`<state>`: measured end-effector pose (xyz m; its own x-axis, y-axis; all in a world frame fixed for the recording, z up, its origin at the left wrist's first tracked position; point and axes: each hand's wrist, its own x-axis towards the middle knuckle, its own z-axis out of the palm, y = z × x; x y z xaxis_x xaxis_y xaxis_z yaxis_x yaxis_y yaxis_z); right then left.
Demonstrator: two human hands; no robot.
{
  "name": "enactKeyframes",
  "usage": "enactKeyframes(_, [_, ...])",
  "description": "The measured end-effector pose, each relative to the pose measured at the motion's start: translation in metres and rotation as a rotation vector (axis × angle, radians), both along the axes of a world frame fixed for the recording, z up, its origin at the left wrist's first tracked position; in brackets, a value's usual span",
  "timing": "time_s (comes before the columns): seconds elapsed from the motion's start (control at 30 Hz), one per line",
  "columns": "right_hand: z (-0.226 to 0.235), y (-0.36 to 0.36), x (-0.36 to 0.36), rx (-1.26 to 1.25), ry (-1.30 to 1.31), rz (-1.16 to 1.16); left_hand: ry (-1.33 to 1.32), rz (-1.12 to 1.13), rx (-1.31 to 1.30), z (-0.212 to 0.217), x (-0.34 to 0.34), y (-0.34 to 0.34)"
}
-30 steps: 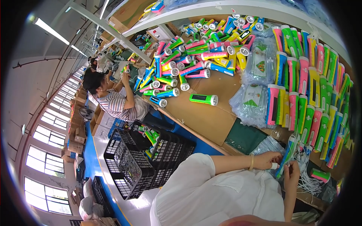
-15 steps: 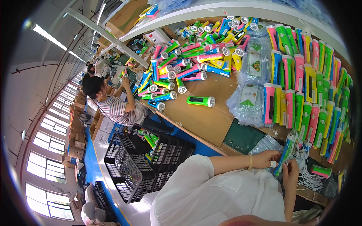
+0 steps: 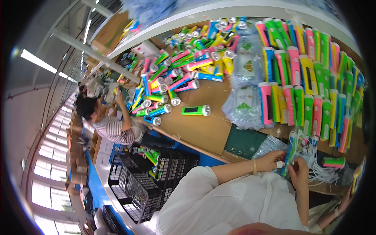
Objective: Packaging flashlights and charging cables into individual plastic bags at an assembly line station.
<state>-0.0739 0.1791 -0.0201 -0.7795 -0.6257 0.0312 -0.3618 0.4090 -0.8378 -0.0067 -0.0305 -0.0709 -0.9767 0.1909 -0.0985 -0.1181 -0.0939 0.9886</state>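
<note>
A blue and green flashlight point(image 3: 290, 152) stands tilted at the table's near edge, in front of my body. My left hand point(image 3: 271, 161), white wrap on one finger, closes on it from the left. From the right, my right hand point(image 3: 299, 171) pinches near its lower end with bent fingers. Part of the flashlight is hidden by my fingers, and a clear bag may be around it. White cables point(image 3: 313, 162) lie in a tangle just right of my hands. Beside them is a green and pink flashlight point(image 3: 333, 162). Clear plastic bags point(image 3: 270, 145) lie beyond my left hand.
Rows of stacked flashlights point(image 3: 309, 78) rise at the far right, beside stacks of clear bags point(image 3: 246, 102). Loose flashlights point(image 3: 184, 70) are heaped farther back. Black crates point(image 3: 137, 192) stand left of me. A co-worker point(image 3: 105, 121) works at left; another person's arm point(image 3: 344, 203) shows at lower right.
The view has shifted, so the table's contents sit farther left. My hands stay at the flashlight, with the right one closer to its lower end. Another person's arm has come in at lower right.
</note>
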Motion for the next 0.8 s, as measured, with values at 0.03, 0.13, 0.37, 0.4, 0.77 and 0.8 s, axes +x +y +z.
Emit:
enactKeyframes(0.03, [0.006, -0.003, 0.001, 0.001, 0.070, 0.043, -0.015, 0.020, 0.022, -0.005, 0.002, 0.000])
enactKeyframes(0.13, [0.015, -0.011, -0.007, 0.131, 0.164, 0.136, -0.118, 0.043, -0.067, -0.007, 0.009, -0.012])
enactKeyframes(0.37, [0.065, 0.042, -0.026, -0.083, -0.183, -0.100, -0.145, 0.022, 0.001, 0.002, 0.008, -0.013])
enactKeyframes(0.4, [0.070, 0.056, -0.027, -0.134, -0.278, -0.154, -0.125, -0.004, 0.003, 0.002, 0.006, -0.012])
enactKeyframes(0.77, [0.088, 0.075, -0.059, -0.389, -0.369, -0.205, -0.175, 0.032, 0.037, 0.007, 0.004, -0.011])
enactKeyframes(0.8, [0.089, 0.075, -0.058, -0.392, -0.414, -0.203, -0.181, 0.037, 0.033, 0.008, 0.004, -0.011])
